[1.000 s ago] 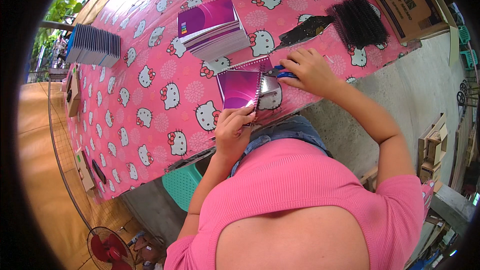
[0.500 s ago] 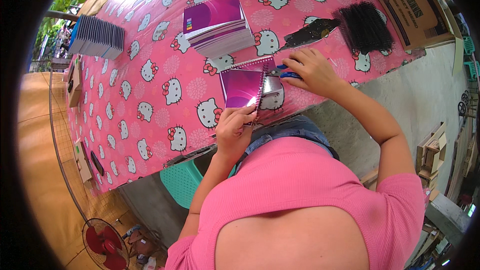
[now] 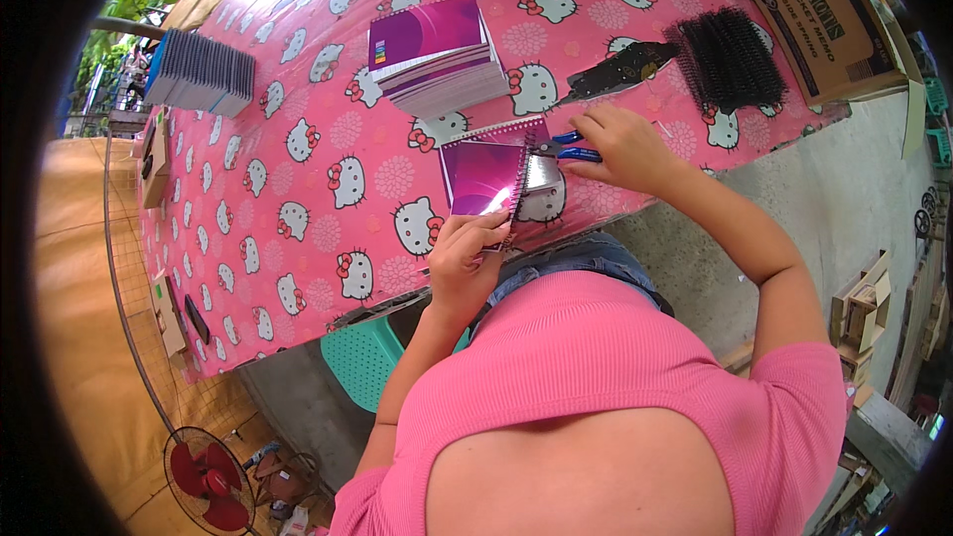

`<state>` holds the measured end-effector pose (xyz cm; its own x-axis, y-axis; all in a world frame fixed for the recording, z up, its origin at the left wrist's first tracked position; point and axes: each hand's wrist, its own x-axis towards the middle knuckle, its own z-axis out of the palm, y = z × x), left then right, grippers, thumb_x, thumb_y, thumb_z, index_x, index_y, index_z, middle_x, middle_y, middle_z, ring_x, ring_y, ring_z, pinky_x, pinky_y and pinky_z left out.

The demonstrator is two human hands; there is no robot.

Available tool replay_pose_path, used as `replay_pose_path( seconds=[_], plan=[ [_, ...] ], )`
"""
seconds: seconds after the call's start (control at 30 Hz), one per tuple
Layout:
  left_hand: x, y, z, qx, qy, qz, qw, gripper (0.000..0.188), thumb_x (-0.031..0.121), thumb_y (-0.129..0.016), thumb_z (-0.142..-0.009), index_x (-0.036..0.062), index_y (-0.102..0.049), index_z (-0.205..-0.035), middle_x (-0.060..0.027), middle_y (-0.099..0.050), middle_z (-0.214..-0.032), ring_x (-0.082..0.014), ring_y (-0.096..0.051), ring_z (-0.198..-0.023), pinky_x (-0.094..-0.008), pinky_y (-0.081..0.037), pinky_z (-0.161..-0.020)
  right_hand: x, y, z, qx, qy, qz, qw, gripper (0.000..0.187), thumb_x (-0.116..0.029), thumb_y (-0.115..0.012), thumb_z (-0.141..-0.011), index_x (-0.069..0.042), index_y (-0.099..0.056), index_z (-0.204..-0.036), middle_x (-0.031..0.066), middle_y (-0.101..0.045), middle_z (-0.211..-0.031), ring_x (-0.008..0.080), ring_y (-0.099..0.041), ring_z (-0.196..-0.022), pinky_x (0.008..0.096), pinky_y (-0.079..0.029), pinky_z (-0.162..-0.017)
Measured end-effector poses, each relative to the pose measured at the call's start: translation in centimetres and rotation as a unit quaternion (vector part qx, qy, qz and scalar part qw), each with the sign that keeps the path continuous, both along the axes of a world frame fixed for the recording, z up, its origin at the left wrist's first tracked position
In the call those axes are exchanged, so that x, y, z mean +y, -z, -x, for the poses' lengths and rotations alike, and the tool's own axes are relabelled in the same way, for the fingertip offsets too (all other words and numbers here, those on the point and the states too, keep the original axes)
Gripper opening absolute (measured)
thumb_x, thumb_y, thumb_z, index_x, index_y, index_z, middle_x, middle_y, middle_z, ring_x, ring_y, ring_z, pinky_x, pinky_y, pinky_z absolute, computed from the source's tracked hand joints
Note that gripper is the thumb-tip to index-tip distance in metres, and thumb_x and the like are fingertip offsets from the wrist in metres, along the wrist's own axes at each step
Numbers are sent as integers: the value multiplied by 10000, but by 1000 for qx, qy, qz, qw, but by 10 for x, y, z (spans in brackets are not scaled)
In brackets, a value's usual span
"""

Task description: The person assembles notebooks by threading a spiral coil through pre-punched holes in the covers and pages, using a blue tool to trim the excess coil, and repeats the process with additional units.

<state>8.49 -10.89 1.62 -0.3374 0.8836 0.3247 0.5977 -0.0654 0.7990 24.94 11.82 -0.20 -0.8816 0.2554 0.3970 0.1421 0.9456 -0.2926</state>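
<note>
My left hand [image 3: 464,252] pinches the near end of a small purple notebook [image 3: 483,177] lying on the table, its fingers closed over the corner. A dark spiral binding [image 3: 522,182] runs along the notebook's right edge. Another purple spiral-edged piece shows under its far end. In my right hand [image 3: 622,147] is a pair of blue-handled pliers [image 3: 577,154], the fingers wrapped round the grips. The jaws point left and reach the far end of the spiral; whether they touch the wire I cannot tell.
A stack of purple notebooks [image 3: 437,55] stands beyond. Loose black spiral coils [image 3: 730,60] lie at right beside a cardboard box [image 3: 829,25]. Dark-edged notebooks [image 3: 202,72] stand in a row at far left. The pink patterned tablecloth [image 3: 387,174] is torn near the coils.
My right hand has moved the pliers slightly left, bringing the jaws to the notebook's spiral. My left hand keeps its hold. The whole view has shifted a little.
</note>
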Motion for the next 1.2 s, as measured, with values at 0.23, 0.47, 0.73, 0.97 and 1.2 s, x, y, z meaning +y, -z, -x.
replay_pose_path(
  seconds=[0.23,0.47,0.73,0.97,1.2],
  plan=[
    [0,1,-2,57,0,-21,998,209,-92,-734,-658,-4,-655,-830,-111,-704,-951,-200,-631,-827,-287,-514,-686,-6,-13,4,-185,75,88,976,406,-405,-714,-743,-23,-587,-797,134,-566,-776,321,-617,-747,412,-480,-609],
    [0,3,2,74,19,-20,997,188,-68,-725,-669,9,-662,-829,-88,-706,-946,-203,-626,-805,-287,-508,-675,-11,-39,-1,-64,44,-13,997,390,-353,-713,-735,-73,-567,-963,101,-557,-902,281,-578,-835,402,-455,-730],
    [1,6,6,92,49,-32,994,185,-44,-675,-653,45,-647,-812,-68,-699,-947,-228,-608,-801,-348,-463,-712,-22,-36,7,-81,75,33,993,328,-298,-736,-710,-62,-606,-896,98,-578,-878,269,-587,-809,373,-465,-687],
    [1,8,7,158,84,-42,983,200,-38,-671,-652,54,-645,-828,-55,-695,-970,-219,-608,-821,-345,-453,-710,-14,-57,21,-331,201,395,833,392,-391,-702,-791,-5,-639,-785,86,-641,-747,194,-625,-708,350,-479,-628],
    [-12,10,36,-109,-76,-219,967,125,-25,-615,-862,0,-545,-962,-163,-616,-1083,-188,-600,-892,-299,-500,-775,-33,-32,-1,-54,166,329,928,508,-461,-692,-775,-8,-640,-999,167,-645,-963,291,-619,-871,384,-479,-775]
  ],
)
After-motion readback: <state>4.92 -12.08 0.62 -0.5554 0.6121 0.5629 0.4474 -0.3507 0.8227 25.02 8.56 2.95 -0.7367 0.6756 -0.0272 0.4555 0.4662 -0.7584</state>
